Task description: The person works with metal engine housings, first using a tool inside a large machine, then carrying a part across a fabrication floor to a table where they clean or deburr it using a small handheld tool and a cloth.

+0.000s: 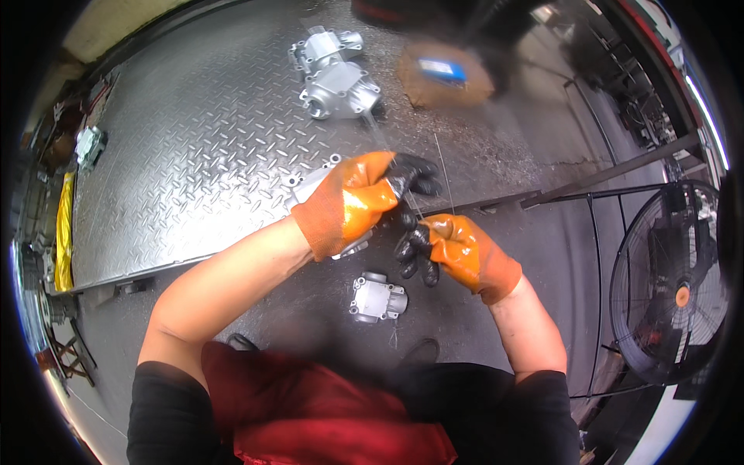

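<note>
My left hand wears an orange glove with dark, wet-looking fingers. It is closed above the front right edge of the metal plate, fingers curled. In a matching glove, my right hand is just to its right and slightly nearer me, thumb and forefinger pinched together. A thin pale strand seems to run between the hands; what they grip is too small to make out. Under my left hand, a silver cast-metal housing is partly hidden. Another cast housing lies on the floor below my hands.
A raised diamond-tread plate spans the left. Cast housings sit at its far end. Beyond my right hand are a brown pad with a blue box and a dark metal bar. A large caged fan stands right; yellow sheeting hangs left.
</note>
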{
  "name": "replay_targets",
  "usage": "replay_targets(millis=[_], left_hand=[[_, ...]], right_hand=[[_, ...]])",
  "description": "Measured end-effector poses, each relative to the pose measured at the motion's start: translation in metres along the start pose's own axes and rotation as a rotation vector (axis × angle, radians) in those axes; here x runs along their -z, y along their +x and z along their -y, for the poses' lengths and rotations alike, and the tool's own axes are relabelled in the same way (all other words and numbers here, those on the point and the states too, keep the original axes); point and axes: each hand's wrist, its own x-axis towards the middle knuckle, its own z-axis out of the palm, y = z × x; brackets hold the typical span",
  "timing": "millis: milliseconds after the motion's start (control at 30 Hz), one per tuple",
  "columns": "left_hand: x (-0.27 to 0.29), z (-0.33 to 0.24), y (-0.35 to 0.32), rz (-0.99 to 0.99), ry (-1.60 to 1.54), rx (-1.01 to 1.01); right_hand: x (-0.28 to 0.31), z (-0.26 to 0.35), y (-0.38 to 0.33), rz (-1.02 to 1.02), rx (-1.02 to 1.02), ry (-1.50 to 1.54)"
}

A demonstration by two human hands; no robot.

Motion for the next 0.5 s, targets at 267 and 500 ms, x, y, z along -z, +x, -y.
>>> replay_targets(millis=[267,500], left_hand=[[0.012,-0.024,-0.025,0.137,0.285,0.08],[0.026,-0.026,-0.032,0.352,0.439,0.225]], right_hand=[[-0.004,0.039,0.003,-0.218,0.105,-0.369],[-0.006,0.028,0.009,-0.055,0.102,0.019]])
